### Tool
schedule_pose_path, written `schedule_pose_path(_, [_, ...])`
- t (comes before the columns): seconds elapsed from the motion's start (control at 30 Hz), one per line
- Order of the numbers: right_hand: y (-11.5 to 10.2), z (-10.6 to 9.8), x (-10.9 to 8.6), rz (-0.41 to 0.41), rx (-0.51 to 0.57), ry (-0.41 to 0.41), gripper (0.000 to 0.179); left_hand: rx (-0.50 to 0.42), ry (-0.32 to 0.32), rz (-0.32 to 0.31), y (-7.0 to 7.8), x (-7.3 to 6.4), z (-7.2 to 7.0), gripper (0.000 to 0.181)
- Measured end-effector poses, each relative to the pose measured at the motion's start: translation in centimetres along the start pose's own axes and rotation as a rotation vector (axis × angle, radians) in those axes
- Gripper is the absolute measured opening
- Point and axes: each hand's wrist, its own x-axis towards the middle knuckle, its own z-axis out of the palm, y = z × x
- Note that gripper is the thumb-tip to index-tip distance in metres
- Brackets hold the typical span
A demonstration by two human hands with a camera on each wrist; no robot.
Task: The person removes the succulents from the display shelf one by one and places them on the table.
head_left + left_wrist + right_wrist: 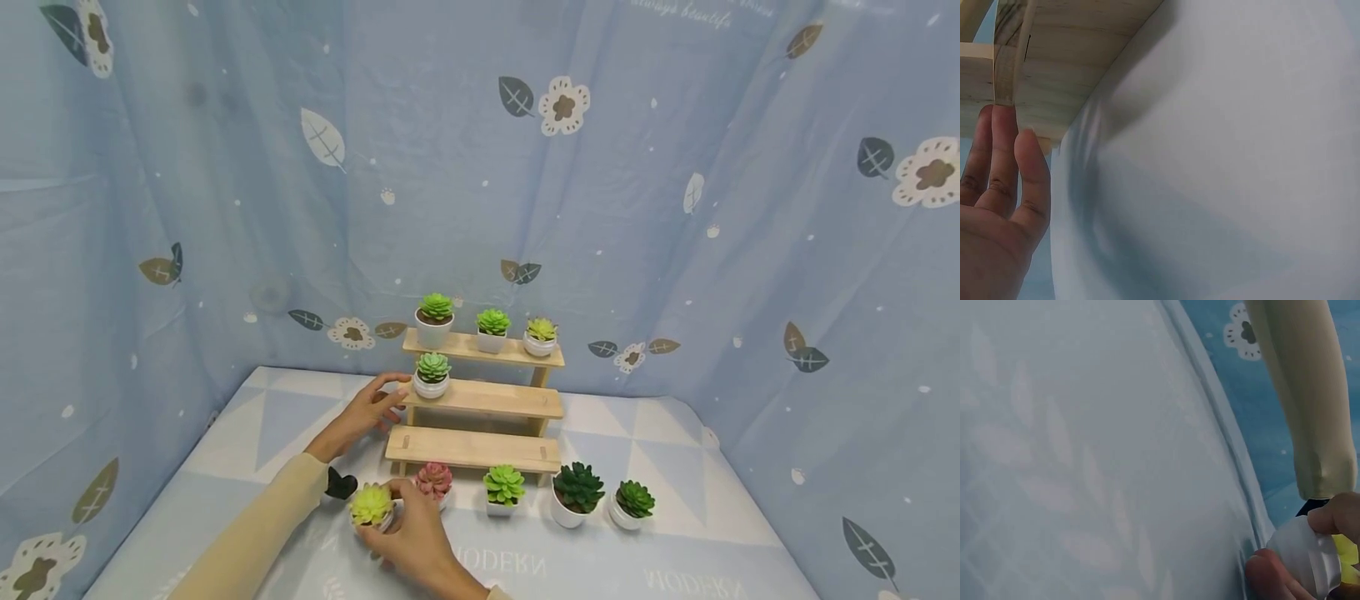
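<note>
From afar I see the right hand (417,537) pinch the yellow plant (371,503) by its pot (1300,555), perhaps sparing its leaves (370,497), the left hand's (367,413) nearly straight fingers (1001,159) apparently steadying the stand (476,447)

Person's left sleeve (251,521) long, plain, cream-beige, narrowing toward the wrist, lightly creased near the cuff (1324,478). Black piece (342,484), rounded, beside that cuff, fastening hidden. Right sleeve (498,593) similar cream, only a sliver in view.
</note>
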Motion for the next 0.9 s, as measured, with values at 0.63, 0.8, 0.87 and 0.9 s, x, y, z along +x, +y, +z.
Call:
schedule_pose_path(0.63, [0.3,2.1,1.1,0.115,0.095,0.124,0.049,0.005,0.000,0.003,-0.1,0.1,-0.2,0.047])
schedule_pose_path(0.8, [0.3,2.2,1.2,0.133,0.118,0.140,0.049,0.007,-0.003,0.002,-0.2,0.2,-0.1,0.047])
schedule_pose_path(0.87, [0.3,2.2,1.2,0.136,0.129,0.143,0.049,0.005,-0.008,0.004,-0.2,0.2,-0.1,0.047])
schedule_pose_path(0.9, [0.3,2.2,1.2,0.136,0.132,0.144,0.049,0.003,-0.008,0.004,-0.2,0.1,-0.1,0.047])
